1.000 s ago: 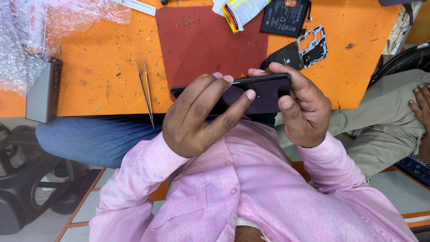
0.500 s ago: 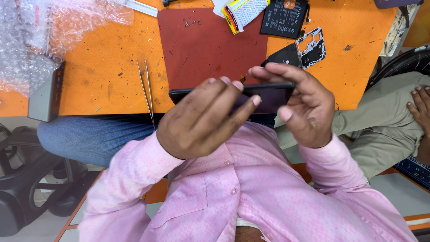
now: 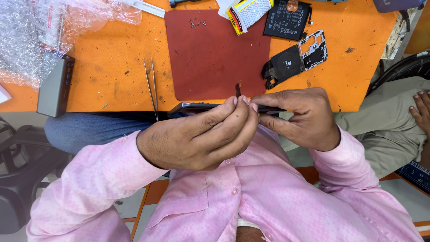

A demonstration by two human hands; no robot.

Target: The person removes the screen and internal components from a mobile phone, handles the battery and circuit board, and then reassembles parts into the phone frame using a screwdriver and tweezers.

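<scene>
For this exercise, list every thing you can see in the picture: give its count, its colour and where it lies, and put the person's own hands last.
Phone: one, dark, held edge-on at the table's near edge.
Small strip: one, black, pinched above the phone.
Mat: one, dark red, centre of table.
Table: one, orange.
Tweezers: one, silver, left of mat.
Screws: several, tiny, top of mat.
Battery: one, black, top right.
Inner cover parts: black and silver, right of mat.
Grey box: one, left edge.
Bubble wrap: clear, top left.
Another person's hand: far right.
Left hand: pinching the strip.
Right hand: gripping the phone.
</scene>
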